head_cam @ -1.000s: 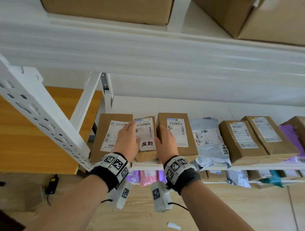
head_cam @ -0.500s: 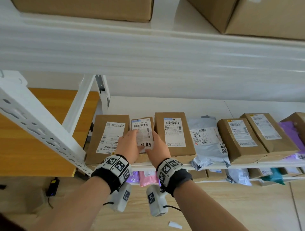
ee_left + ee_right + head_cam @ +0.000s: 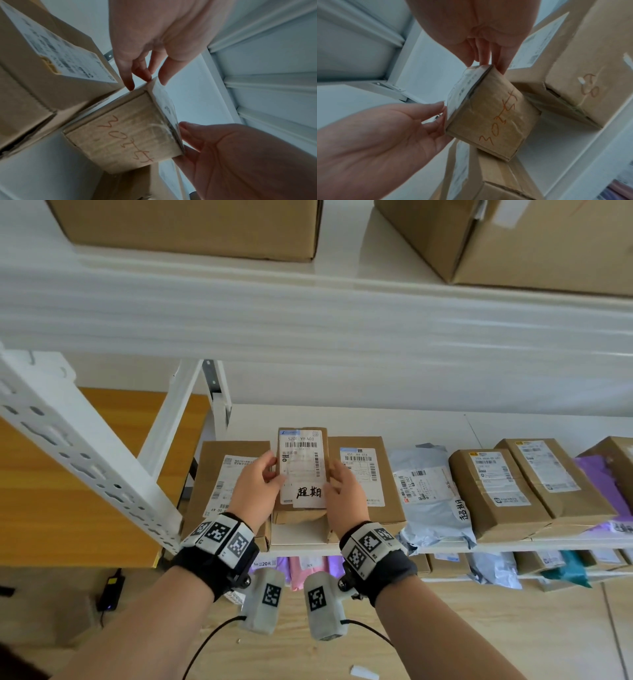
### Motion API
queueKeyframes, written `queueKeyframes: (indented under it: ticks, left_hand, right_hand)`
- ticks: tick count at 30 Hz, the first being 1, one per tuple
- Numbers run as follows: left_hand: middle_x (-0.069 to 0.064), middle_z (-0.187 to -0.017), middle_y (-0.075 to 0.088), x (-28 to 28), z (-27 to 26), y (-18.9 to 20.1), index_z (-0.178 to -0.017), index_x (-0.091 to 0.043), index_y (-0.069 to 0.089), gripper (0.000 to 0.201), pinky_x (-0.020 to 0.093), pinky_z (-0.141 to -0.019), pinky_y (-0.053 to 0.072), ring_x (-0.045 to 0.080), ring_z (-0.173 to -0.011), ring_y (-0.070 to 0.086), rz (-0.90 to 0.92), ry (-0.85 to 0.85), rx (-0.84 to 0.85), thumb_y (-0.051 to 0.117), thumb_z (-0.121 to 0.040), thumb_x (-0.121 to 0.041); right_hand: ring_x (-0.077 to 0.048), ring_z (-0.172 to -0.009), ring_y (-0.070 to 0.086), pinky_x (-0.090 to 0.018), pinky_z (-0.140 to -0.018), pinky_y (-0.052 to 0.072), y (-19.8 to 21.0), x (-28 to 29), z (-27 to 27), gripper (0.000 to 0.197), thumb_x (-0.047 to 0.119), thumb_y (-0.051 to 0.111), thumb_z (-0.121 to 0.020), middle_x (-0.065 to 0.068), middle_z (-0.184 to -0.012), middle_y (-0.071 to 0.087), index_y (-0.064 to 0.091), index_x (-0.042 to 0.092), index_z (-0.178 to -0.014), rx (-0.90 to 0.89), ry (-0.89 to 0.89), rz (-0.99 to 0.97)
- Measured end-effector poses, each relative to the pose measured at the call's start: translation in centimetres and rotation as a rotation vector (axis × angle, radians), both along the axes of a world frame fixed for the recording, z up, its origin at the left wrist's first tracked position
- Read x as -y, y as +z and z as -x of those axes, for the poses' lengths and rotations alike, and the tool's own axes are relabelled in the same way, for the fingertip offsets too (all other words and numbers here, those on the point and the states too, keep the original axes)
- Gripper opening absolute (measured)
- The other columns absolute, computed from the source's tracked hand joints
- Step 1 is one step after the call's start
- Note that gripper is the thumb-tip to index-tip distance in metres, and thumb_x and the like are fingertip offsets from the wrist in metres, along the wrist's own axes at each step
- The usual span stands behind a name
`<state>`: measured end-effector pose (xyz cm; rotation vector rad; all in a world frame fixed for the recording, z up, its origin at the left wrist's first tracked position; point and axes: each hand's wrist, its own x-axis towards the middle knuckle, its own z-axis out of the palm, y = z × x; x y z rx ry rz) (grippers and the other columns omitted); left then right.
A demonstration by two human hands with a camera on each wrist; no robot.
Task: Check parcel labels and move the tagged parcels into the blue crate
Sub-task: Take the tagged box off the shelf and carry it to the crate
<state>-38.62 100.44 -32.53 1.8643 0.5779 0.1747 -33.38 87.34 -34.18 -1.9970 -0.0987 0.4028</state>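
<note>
Fingers of the left hand [image 3: 256,491] and right hand [image 3: 344,497] hold the small box [image 3: 301,474] by its sides. It could slip and fall on the near shelf [image 3: 301,546] edge.

You face a white metal rack [image 3: 342,313] against a pale wall [image 3: 376,378]. Its perforated upright [image 3: 85,453] slants across the left of your view, and a diagonal brace [image 3: 171,419] meets the rear post [image 3: 214,392]. The upper shelf [image 3: 342,273] carries big cartons [image 3: 191,224]. Left of the rack stands a wooden table [image 3: 68,484], orange-brown. Below you the floor [image 3: 479,628] is light wood plank. A black adapter [image 3: 111,594] lies on it by the table, with a small light showing. Even daylight fills the room; the rack's underside looks bluish in the wrist views.
</note>
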Motion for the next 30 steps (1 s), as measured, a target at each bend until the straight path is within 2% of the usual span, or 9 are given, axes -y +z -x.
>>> queueKeyframes:
  ticks: [3,6,8,13,17,19,22,27,30]
  left_hand:
    - [-0.018,-0.099,0.054,0.1,0.4,0.9,-0.138,-0.017,0.048,0.043,0.005,-0.059,0.047,-0.007,-0.084,0.055,0.043,0.013,0.04,0.048,-0.098,-0.002]
    - [-0.009,-0.115,0.061,0.1,0.9,1.7,-0.139,-0.023,0.047,0.046,0.013,-0.069,0.051,0.002,-0.099,0.06,0.092,0.016,0.078,0.049,-0.097,-0.004]
    - [-0.006,-0.123,0.059,0.2,1.3,2.1,-0.14,-0.024,0.046,0.048,0.014,-0.067,0.051,0.003,-0.101,0.059,0.113,0.017,0.106,0.051,-0.097,-0.004]
    - [-0.001,-0.13,0.057,0.1,2.4,3.6,-0.136,-0.028,0.044,0.049,0.024,-0.079,0.054,0.012,-0.113,0.058,0.154,-0.011,0.157,0.056,-0.094,-0.006]
    - [-0.003,-0.127,0.058,0.0,3.5,5.0,-0.131,-0.035,0.045,0.051,0.033,-0.087,0.055,0.008,-0.107,0.061,0.159,-0.038,0.191,0.059,-0.092,-0.005]
    - [-0.003,-0.126,0.059,-0.1,4.1,5.6,-0.129,-0.039,0.045,0.052,0.038,-0.089,0.056,0.01,-0.104,0.064,0.15,-0.062,0.199,0.06,-0.092,-0.006]
    - [-0.007,-0.125,0.059,-0.1,4.9,6.5,-0.13,-0.044,0.043,0.055,0.041,-0.088,0.056,0.01,-0.103,0.065,0.117,-0.093,0.208,0.061,-0.092,-0.008]
    - [-0.01,-0.125,0.057,0.5,6.4,7.8,-0.117,-0.062,0.039,0.061,0.036,-0.088,0.056,0.007,-0.108,0.061,0.067,-0.158,0.253,0.061,-0.091,-0.011]
    - [-0.014,-0.128,0.055,0.6,7.3,8.5,-0.119,-0.065,0.037,0.063,0.037,-0.091,0.055,0.008,-0.116,0.058,0.019,-0.187,0.28,0.061,-0.091,-0.014]
  right_hand:
    - [-0.018,-0.126,0.049,-0.036,-0.107,0.041,1.1,0.2,0.1,0.05,0.002,0.042,-0.097,-0.003,-0.137,0.051,0.035,0.011,-0.146,0.036,-0.034,-0.062]
    - [-0.017,-0.117,0.055,-0.04,-0.1,0.048,1.7,0.3,0.3,0.045,0.003,0.042,-0.097,-0.002,-0.129,0.055,0.044,0.014,-0.141,0.065,-0.045,-0.107]
    - [-0.017,-0.11,0.059,-0.041,-0.095,0.052,2.2,0.4,0.4,0.041,0.005,0.042,-0.097,-0.003,-0.125,0.057,0.051,0.017,-0.136,0.064,-0.034,-0.152]
    - [-0.004,-0.09,0.065,-0.026,-0.077,0.054,4.9,2.0,1.0,0.037,0.001,0.038,-0.098,0.012,-0.099,0.065,0.055,0.025,-0.122,0.033,0.012,-0.313]
    - [-0.012,-0.103,0.065,-0.031,-0.086,0.055,6.4,2.9,1.7,0.036,0.009,0.038,-0.101,0.001,-0.115,0.065,0.052,0.018,-0.134,0.004,0.043,-0.385]
    - [-0.017,-0.109,0.063,-0.028,-0.084,0.056,7.2,3.4,2.1,0.037,0.011,0.038,-0.102,-0.002,-0.123,0.062,0.051,0.02,-0.136,-0.01,0.064,-0.409]
    - [-0.014,-0.106,0.064,-0.024,-0.08,0.056,8.3,4.2,2.8,0.039,0.007,0.037,-0.101,0.004,-0.122,0.063,0.052,0.024,-0.133,-0.019,0.104,-0.447]
    - [-0.012,-0.109,0.064,-0.042,-0.09,0.055,9.3,5.1,3.9,0.039,0.005,0.046,-0.097,0.01,-0.127,0.061,0.054,0.033,-0.124,0.095,0.135,-0.418]
    - [-0.008,-0.107,0.064,-0.04,-0.088,0.056,9.5,5.7,4.5,0.049,0.005,0.048,-0.096,0.01,-0.132,0.058,0.048,0.035,-0.134,0.147,0.172,-0.389]
